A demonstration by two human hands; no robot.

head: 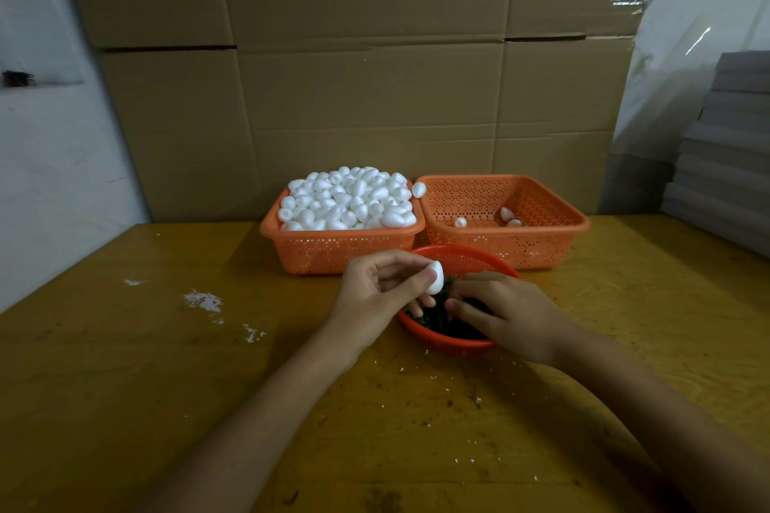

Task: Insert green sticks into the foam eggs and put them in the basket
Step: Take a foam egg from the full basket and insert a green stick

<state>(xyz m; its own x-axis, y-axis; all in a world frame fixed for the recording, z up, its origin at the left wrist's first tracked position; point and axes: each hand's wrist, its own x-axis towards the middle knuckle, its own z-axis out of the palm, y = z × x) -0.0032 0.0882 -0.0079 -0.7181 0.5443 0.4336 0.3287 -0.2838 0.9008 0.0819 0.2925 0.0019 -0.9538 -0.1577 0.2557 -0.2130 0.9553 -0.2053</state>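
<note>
Egg [435, 277]: white foam, held clear of the surface [166, 367] above the near-left part of the round basket [471, 256]. Pinched between thumb and curled fingers [400, 260] of the left hand [375, 289], palm turned inward.

Right hand [504, 314]: palm down over the round basket, fingers [471, 314] curled down among the sticks [437, 319], tips close together just beside the left hand. Not possible to tell whether clamped on a stick or merely touching the pile.

Sticks: dark green, piled loosely inside the round basket, partly hidden by both hands.

Round basket: red, perforated, on the surface directly in front of two square baskets.

Left basket [333, 250]: orange, perforated, heaped above the rim with eggs [350, 200]. One stray egg [418, 189] at its far-right corner, where the two square baskets meet.

Right basket [521, 250]: orange, same type, touching the left basket side by side. Three eggs [507, 214] on its floor near the middle; too small to tell whether fitted with sticks.

Surface: yellow-brown wood, scuffed, with white crumbs [204, 301] to the left of the hands and finer specks near the forearms.

Background: cardboard boxes [354, 75] stacked directly behind the baskets; grey sheets [725, 162] stacked at far right.
</note>
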